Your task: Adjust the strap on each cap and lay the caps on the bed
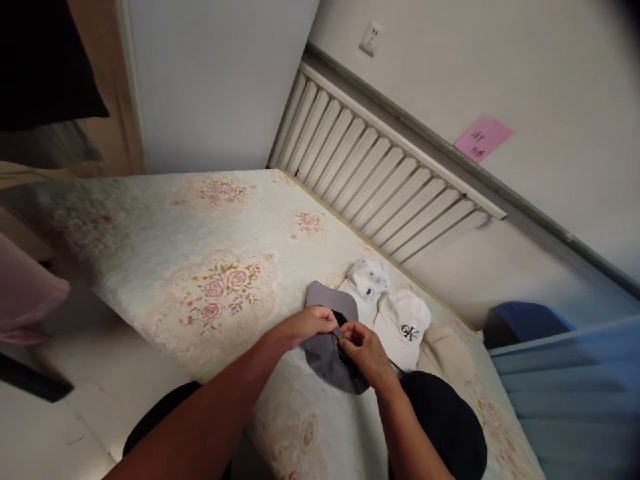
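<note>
A grey baseball cap (pixel 325 363) lies on the floral bedspread with its brim pointing away and its dark inside partly showing. My left hand (pixel 321 321) pinches the cap's back strap between thumb and fingers. Close beside it, my right hand (pixel 361 343) is also closed on the strap, from the right. The fingers cover most of the strap and its fastening. Just beyond my right hand lie two white caps: one with a small dark emblem (pixel 369 275), the other with black "CK"-like lettering (pixel 404 320).
The floral bedspread (pixel 175 227) runs along a white radiator (pixel 370 160) below the wall. A pink note (pixel 484 138) and a socket (pixel 371 39) are on the wall. A blue curtain (pixel 575 387) hangs at the right; pink cloth (pixel 27 283) is at the left.
</note>
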Tool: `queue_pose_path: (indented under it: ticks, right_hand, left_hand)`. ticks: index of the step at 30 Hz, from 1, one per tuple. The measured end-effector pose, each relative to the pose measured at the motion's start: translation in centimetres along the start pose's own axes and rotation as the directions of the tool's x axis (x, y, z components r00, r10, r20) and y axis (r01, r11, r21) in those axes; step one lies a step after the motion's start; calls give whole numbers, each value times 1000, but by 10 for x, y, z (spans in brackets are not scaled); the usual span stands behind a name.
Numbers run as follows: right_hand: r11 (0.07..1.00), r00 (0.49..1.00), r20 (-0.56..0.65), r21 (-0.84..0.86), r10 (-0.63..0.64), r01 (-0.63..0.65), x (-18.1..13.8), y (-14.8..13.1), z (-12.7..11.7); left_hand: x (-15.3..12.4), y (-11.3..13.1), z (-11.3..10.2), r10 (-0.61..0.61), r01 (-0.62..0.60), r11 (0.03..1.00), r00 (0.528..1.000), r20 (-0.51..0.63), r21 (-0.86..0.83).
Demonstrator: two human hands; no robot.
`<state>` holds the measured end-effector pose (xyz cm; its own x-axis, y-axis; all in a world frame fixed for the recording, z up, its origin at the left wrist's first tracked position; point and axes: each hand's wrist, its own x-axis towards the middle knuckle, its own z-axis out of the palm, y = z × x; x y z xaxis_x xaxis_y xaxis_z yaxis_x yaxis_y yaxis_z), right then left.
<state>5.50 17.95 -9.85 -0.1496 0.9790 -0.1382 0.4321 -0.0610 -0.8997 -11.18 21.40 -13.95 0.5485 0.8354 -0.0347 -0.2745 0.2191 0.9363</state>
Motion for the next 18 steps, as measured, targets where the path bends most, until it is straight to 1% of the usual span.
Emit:
queue_pose_path:
  ticks: [5, 13, 18]
  right_hand:
    - [997, 1000, -23, 75, 18, -17, -4, 2, -1]
    - [965, 998, 22, 255, 59, -63, -6, 7, 2]
    - [954, 999, 20, 299, 24, -29, -6, 5, 5]
  left_hand:
    - [0, -1, 1, -35, 36, 999, 998, 59, -25]
    - [4, -6, 0, -33, 35, 998, 998, 53, -50]
    - [4, -9, 1, -27, 32, 996, 998, 60, -81]
